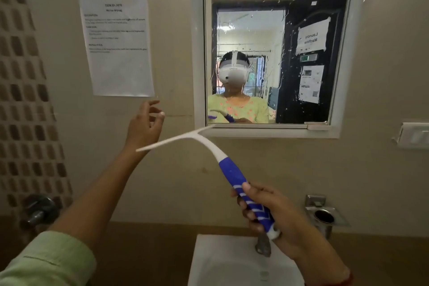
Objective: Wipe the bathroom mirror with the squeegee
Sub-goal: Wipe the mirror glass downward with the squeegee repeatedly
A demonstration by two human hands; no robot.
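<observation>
Two grips were raised before the wall, and only one carried anything. The right grip (pixel 262 206) was wrapped round the blue end of the squeegee (pixel 232 169), thumb laid along the top. That low hold probably gave reach and let the wrist set the angle. The white blade (pixel 176 138) slanted below and left of the mirror (pixel 267 53). Its upper tip lay close to the lower left corner of the white frame (pixel 197 53), and whether it touched could not be told. It was not on the glass, so the wiping stroke looked not yet begun.

The left grip (pixel 145 123) hung free beside the frame, fingers loosely bent and holding nothing. It was likely kept out of the blade's way.

Drops and thin runs of water streaked the glass, most plainly over the dark door it reflected. A printed sheet (pixel 118 44) was taped to the beige wall left of the mirror. A band of small brown tiles (pixel 23 76) ran down the far left. Below stood a white basin (pixel 209 262) with a tap (pixel 263 246), and a metal cup holder (pixel 325 213) was fixed to the wall on the right.
</observation>
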